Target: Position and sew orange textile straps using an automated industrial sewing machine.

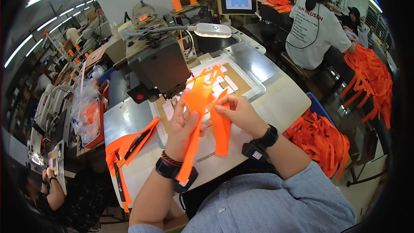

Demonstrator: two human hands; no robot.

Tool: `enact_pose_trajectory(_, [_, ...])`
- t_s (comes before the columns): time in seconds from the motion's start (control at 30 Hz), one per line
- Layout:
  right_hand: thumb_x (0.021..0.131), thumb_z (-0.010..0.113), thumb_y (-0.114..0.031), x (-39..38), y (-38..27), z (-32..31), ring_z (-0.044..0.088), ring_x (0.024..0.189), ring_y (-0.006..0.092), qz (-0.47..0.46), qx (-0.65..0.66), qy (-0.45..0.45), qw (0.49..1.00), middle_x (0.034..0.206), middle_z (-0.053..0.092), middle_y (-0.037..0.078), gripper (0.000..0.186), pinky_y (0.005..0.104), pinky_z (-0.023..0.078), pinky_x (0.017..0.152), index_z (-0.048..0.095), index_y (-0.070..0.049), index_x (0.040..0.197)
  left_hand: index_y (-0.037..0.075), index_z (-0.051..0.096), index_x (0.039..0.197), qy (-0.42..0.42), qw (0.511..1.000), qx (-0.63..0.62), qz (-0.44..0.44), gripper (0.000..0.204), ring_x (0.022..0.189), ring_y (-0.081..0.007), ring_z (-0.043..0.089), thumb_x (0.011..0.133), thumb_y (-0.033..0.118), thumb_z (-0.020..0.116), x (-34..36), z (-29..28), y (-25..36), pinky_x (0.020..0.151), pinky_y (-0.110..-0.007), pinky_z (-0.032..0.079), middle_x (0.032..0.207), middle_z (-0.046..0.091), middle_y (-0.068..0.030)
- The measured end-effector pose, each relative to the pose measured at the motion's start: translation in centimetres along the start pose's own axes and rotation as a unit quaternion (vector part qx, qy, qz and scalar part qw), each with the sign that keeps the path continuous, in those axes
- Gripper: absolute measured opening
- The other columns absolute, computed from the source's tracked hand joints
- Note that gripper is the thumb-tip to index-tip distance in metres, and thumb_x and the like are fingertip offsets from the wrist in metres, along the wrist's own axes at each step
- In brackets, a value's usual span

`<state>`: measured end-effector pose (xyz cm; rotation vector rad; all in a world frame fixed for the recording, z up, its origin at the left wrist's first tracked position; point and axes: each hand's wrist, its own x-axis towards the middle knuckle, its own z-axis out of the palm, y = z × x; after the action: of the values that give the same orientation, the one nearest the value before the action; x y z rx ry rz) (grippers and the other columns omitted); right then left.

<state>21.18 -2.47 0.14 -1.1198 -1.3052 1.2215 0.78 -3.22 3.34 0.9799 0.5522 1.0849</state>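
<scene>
My left hand (183,126) is closed around a wide orange fabric strip (199,96), whose narrow tail hangs past my wrist. Between thumb and fingers, my right hand (239,111) pinches another orange fabric strip (220,130), its end dangling over the pale table (276,112). Both hands are above the near side of a sewing machine's clamp frame (257,91), which has a brown template board (246,87) with pink-white pieces inside. More orange strips cross at the far side of the board. The dark sewing machine head (160,67) stands just beyond my left hand.
Orange strips with black bands (136,143) lie at the table's left. A blue bin (318,105) at the right holds an orange heap (319,142). A lamp (212,30) overhangs the machine; a screen (238,0) stands behind. A co-worker (315,30) sits at far right.
</scene>
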Motion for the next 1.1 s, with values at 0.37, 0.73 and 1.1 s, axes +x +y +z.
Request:
enact_pose_trajectory(0.37, [0.095,0.065,-0.011,0.0,0.1,0.7,0.066,0.080,0.0069,-0.011,0.135,-0.084,0.987,0.092,0.069,0.004,0.015,0.0223,0.054,0.072,0.064,0.000,0.105,0.002,0.030,0.148,0.013,0.992,0.106,-0.068,0.061,0.088,-0.0161,0.070,0.097,0.010,0.062,0.8,-0.9,-3.1,0.078,-0.027,0.058,0.116,0.067,-0.0138])
enact_pose_trajectory(0.73, [0.091,0.071,-0.013,0.1,1.0,-0.5,0.062,0.074,0.0041,-0.086,-0.063,-0.047,0.993,0.086,0.067,0.001,0.028,0.0194,0.050,0.065,0.065,0.003,0.114,-0.002,0.056,0.118,0.089,0.980,0.178,0.014,0.028,0.082,-0.0121,0.068,0.095,0.011,0.066,1.8,-2.0,-4.7,0.069,-0.024,0.055,0.101,0.072,-0.0117])
enact_pose_trajectory(1.1, [0.094,0.060,-0.002,-12.1,1.6,-22.0,0.065,0.086,0.0148,-0.146,-0.005,0.373,0.916,0.102,0.067,0.009,0.067,0.0273,0.054,0.076,0.027,-0.005,0.152,-0.001,0.059,0.120,0.042,0.978,0.198,0.050,0.025,0.091,-0.0130,0.067,0.097,0.009,0.062,0.6,-0.8,-3.0,0.084,-0.028,0.053,0.106,0.069,-0.0063])
